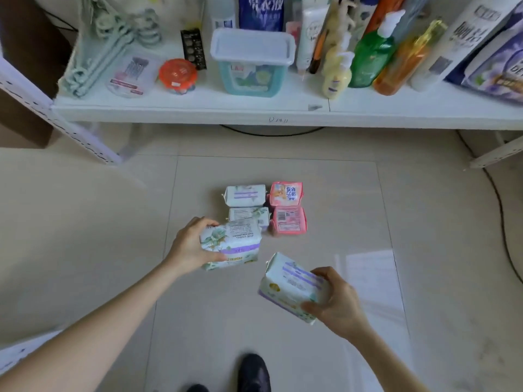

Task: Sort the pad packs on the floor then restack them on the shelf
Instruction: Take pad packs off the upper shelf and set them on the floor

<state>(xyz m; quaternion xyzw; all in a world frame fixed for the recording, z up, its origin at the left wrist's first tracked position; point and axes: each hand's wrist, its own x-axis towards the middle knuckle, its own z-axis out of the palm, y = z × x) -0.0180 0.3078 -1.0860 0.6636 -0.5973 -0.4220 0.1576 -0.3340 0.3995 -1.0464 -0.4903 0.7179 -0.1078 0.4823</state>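
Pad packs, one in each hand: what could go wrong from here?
1. The left hand holds the flowered pack close to the nearer white floor pack; setting it down could shove that pack and the pink packs out of line.
2. The right hand grips the tilted pack by one end; it might slip.
3. The shelf is crowded with leaning bottles; restacking could topple them.

The left pack [230,244], in your left hand [188,247], covers the near corner of a white pack [249,213] behind it. Your right hand [336,301] hides one end of the right pack [288,284]. The top edge cuts off the bottles [370,58] on the shelf [198,114], and the right edge cuts the purple bag [498,66]. The packs' small print is too blurred to read. Your shoe [253,372] runs off the bottom.
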